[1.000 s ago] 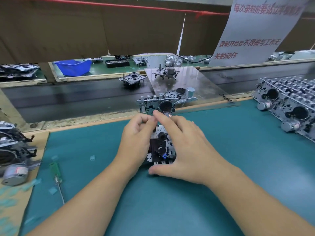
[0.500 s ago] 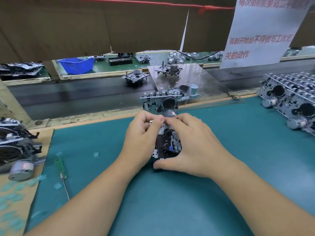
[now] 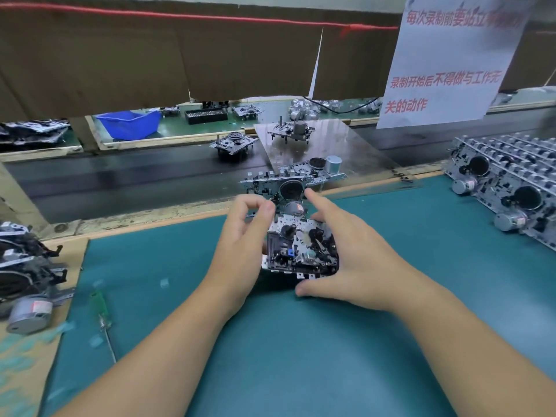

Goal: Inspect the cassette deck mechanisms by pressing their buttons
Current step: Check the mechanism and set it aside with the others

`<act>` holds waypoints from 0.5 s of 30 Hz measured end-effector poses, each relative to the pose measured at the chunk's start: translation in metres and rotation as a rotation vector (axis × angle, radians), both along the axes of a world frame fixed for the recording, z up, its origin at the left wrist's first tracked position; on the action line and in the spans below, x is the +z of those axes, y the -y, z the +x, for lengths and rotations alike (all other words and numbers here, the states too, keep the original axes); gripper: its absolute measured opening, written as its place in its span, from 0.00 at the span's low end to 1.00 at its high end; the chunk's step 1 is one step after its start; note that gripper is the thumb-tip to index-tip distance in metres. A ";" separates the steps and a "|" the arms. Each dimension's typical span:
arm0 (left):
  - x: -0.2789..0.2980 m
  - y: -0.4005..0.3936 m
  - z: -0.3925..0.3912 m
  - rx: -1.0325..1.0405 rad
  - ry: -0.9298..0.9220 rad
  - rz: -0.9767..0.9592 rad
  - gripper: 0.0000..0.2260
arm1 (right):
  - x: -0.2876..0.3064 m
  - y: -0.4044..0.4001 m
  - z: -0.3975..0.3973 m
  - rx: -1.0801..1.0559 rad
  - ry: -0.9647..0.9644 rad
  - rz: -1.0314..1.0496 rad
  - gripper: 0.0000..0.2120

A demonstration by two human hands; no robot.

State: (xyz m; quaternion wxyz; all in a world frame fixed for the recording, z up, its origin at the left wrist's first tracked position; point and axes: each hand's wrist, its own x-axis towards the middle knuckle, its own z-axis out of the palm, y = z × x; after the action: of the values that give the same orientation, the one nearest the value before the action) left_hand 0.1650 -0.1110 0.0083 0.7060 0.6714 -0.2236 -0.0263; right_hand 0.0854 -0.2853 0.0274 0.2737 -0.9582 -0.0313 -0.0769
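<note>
On the teal work mat (image 3: 301, 341), seen from the head camera, a cassette deck mechanism (image 3: 301, 248) is lying flat between the person's two hands, its silver chassis and dark reels facing up and a small blue part showing near its middle. The left hand (image 3: 240, 251) is pressing against the mechanism's left edge, its fingers curled inward with the thumb and forefinger pinching close together at the far left corner. The right hand (image 3: 355, 260) is cupping the mechanism's right side, the thumb lying along the near edge by the row of metal tabs and the forefinger stretching out straight toward the far end; the other fingers are hiding behind the unit, so their grip cannot be told. Just beyond the hands, a second cassette deck mechanism (image 3: 288, 183) with a silver motor can is sitting at the mat's far edge. A tray of finished mechanisms (image 3: 511, 188) is standing at the right, well apart. At the left, a pile of mechanisms (image 3: 27, 266) is resting on brown cardboard, and a green-handled screwdriver (image 3: 103, 320) is lying on the mat near it. Farther back, a dark conveyor belt (image 3: 120, 176) is carrying another unit, with a blue bin (image 3: 129, 123) behind and a white notice with red lettering (image 3: 445, 64) hanging above.
</note>
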 end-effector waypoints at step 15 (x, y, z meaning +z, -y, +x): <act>0.000 0.003 -0.007 -0.081 0.157 0.260 0.19 | -0.009 0.000 0.004 -0.018 0.005 0.000 0.60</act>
State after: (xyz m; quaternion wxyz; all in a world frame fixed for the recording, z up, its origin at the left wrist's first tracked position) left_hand 0.1583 -0.1135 0.0079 0.5918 0.7477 -0.2996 -0.0310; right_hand 0.0894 -0.2857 0.0183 0.2731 -0.9582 -0.0233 -0.0819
